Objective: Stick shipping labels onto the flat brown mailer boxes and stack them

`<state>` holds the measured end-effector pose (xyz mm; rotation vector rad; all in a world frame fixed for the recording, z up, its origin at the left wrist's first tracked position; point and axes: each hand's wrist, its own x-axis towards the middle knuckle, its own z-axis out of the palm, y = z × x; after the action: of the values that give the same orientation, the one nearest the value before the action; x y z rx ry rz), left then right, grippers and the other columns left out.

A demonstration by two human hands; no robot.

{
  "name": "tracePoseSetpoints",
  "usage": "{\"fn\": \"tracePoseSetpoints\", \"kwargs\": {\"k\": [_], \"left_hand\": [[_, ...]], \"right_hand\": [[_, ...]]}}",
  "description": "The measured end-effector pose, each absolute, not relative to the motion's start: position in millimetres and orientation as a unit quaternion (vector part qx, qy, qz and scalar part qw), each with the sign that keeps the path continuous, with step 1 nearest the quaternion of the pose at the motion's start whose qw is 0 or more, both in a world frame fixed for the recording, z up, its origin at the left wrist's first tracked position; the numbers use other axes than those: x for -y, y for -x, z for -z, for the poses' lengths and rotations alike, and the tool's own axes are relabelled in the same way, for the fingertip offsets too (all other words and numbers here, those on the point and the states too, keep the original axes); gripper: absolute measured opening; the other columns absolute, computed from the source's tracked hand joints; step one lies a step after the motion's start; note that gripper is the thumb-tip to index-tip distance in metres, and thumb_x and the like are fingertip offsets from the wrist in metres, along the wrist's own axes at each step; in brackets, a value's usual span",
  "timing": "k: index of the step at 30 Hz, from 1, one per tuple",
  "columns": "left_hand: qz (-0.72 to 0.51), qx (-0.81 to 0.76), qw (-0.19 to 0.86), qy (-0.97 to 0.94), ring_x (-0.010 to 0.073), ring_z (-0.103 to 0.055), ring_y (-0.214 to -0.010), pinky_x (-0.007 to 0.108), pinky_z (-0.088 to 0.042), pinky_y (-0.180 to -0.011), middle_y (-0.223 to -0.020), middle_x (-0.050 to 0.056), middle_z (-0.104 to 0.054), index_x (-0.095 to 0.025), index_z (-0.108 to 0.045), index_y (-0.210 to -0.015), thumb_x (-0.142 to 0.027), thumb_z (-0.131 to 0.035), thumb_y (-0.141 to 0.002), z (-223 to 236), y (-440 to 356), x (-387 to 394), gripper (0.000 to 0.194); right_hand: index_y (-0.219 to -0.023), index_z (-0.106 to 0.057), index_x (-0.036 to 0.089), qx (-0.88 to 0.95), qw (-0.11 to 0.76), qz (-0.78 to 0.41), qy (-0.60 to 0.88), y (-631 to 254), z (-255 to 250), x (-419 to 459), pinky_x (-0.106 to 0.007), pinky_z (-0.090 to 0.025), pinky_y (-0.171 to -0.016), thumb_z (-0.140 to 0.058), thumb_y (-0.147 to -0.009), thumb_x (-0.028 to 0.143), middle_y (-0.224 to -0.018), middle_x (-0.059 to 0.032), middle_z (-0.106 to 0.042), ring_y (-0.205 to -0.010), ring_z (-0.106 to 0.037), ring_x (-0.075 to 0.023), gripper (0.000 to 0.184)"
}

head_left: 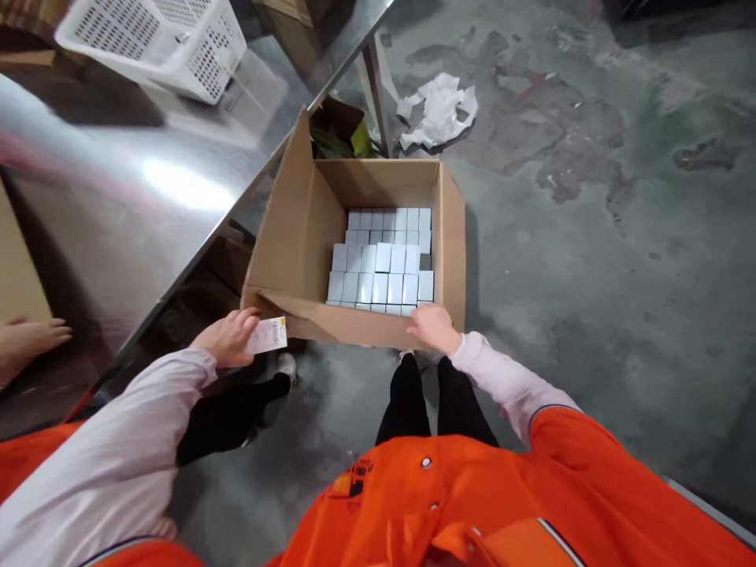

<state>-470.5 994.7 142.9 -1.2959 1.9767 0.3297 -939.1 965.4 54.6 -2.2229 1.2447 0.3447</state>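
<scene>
An open cardboard box (452,252) stands in front of me, packed with rows of small whitish boxes (379,257). One spot at the right of the rows shows a dark gap. My left hand (229,337) is closed on a white printed label (267,335) with a barcode and a yellow corner, close against the box's near left corner. At the near wall, toward the right, my right hand (434,326) hooks its fingers over the cardboard edge. The box's left flap is raised and leans outward beside the table.
A metal table (177,157) runs along the left, bearing a white perforated basket (153,43). A co-worker's hand (29,342) rests by a cardboard piece (17,260). Crumpled white wrapping (440,110) lies on the stained floor behind the box.
</scene>
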Motion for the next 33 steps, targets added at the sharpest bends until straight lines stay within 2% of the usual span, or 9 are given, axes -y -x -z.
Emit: {"fn": "tracePoseSetpoints", "kwargs": {"k": [4, 13, 18, 23, 33], "left_hand": [[-0.144, -0.804, 0.367, 0.445, 0.0386, -0.045, -0.121, 0.043, -0.039, -0.102, -0.137, 0.030, -0.043, 0.003, -0.054, -0.117, -0.030, -0.063, -0.064, -142.4, 454.0, -994.2, 0.063], [-0.168, -0.828, 0.343, 0.411, 0.0368, -0.045, -0.125, 0.042, -0.038, -0.104, -0.137, 0.027, -0.047, 0.001, -0.053, -0.122, -0.033, -0.064, -0.069, -142.8, 432.9, -997.5, 0.064], [-0.175, -0.835, 0.353, 0.384, 0.0375, -0.040, -0.131, 0.044, -0.039, -0.100, -0.140, 0.026, -0.046, -0.001, -0.054, -0.124, -0.028, -0.064, -0.071, -148.6, 422.8, -1007.2, 0.061], [-0.175, -0.821, 0.378, 0.391, 0.0341, -0.039, -0.132, 0.041, -0.036, -0.103, -0.142, 0.024, -0.045, -0.002, -0.051, -0.126, -0.030, -0.064, -0.073, -150.5, 429.7, -1007.1, 0.061], [-0.203, -0.812, 0.373, 0.401, 0.0366, -0.038, -0.134, 0.044, -0.035, -0.102, -0.144, 0.028, -0.042, 0.000, -0.048, -0.129, -0.028, -0.062, -0.075, -158.9, 436.2, -1004.9, 0.063]], "right_hand": [[-0.103, -0.070, 0.016, -0.464, 0.282, -0.139, 0.828, 941.5, -83.4, -1013.9, -0.035, -0.044, -0.081, -0.056, -0.093, 0.034, -0.103, -0.0138, -0.064, -0.098, -0.061, -0.0264, 0.024], [-0.099, -0.074, 0.018, -0.526, 0.274, -0.140, 0.793, 933.6, -83.1, -1029.3, -0.035, -0.042, -0.084, -0.054, -0.094, 0.037, -0.103, -0.0120, -0.062, -0.100, -0.056, -0.0242, 0.027], [-0.096, -0.074, 0.017, -0.534, 0.264, -0.141, 0.791, 932.7, -86.7, -1052.5, -0.035, -0.041, -0.086, -0.054, -0.094, 0.037, -0.104, -0.0122, -0.061, -0.103, -0.053, -0.0253, 0.028], [-0.098, -0.073, 0.017, -0.535, 0.270, -0.149, 0.787, 934.4, -84.8, -1053.1, -0.035, -0.040, -0.088, -0.049, -0.097, 0.038, -0.105, -0.0122, -0.060, -0.103, -0.051, -0.0247, 0.032], [-0.103, -0.072, 0.016, -0.535, 0.277, -0.161, 0.782, 934.3, -88.4, -1049.8, -0.036, -0.040, -0.090, -0.048, -0.097, 0.038, -0.109, -0.0144, -0.059, -0.105, -0.051, -0.0262, 0.033]]}}
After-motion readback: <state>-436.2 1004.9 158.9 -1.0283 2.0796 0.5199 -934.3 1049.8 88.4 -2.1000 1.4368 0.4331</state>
